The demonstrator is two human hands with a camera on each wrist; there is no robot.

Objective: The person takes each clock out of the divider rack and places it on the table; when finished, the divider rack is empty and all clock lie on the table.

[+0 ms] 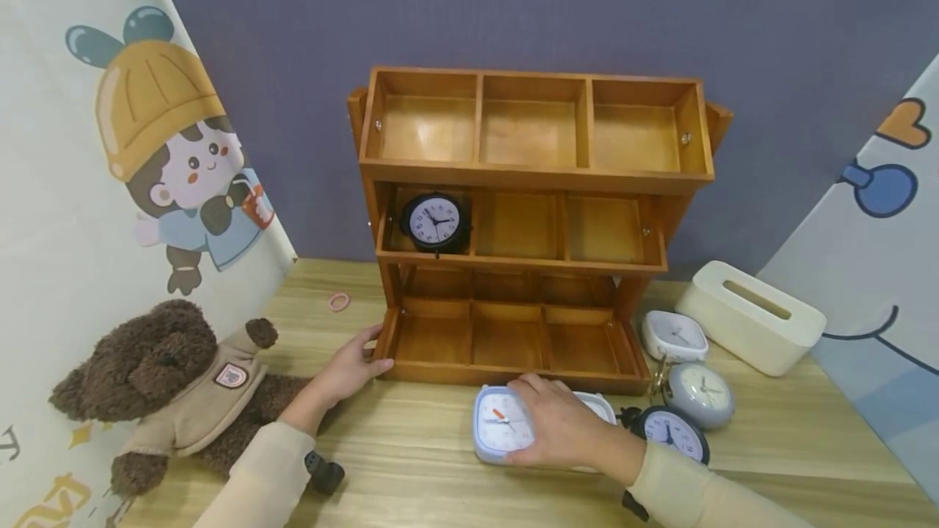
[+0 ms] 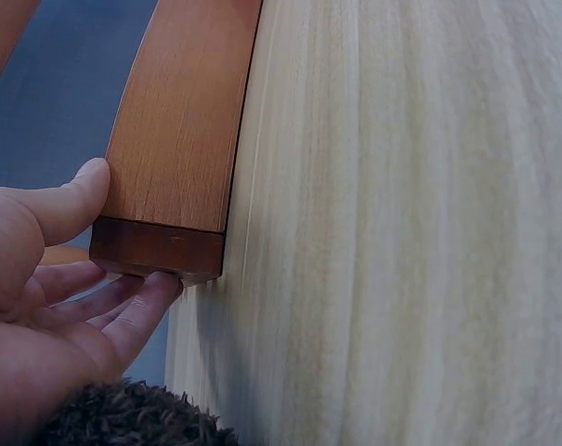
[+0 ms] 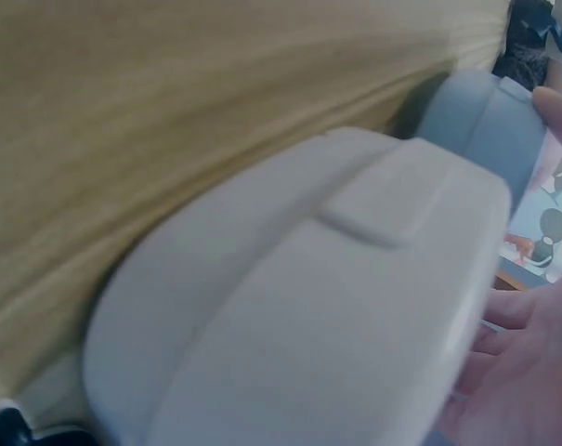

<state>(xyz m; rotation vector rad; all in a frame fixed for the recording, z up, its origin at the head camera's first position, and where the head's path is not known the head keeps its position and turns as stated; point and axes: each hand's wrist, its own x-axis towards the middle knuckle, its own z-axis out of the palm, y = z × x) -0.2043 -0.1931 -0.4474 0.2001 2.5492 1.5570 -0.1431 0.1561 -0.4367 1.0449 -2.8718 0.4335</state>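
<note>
A three-tier wooden display shelf (image 1: 513, 373) stands against the back wall. My left hand (image 1: 346, 373) holds its bottom tier at the front left corner, thumb on the front board and fingers at the end, as the left wrist view shows. My right hand (image 1: 563, 424) grips the right side of a blue-rimmed square alarm clock (image 1: 487, 434) in front of the shelf. Partly hidden beneath that hand is a white alarm clock (image 1: 600, 407), large in the right wrist view. A round black alarm clock (image 1: 434, 220) sits in the middle tier's left compartment.
To the right are a black clock (image 1: 673, 432), a grey clock (image 1: 704, 396), a white square clock (image 1: 673, 336) and a cream tissue box (image 1: 751, 316). A brown teddy bear (image 1: 201, 393) lies at left. A pink ring (image 1: 339, 302) is left of the shelf.
</note>
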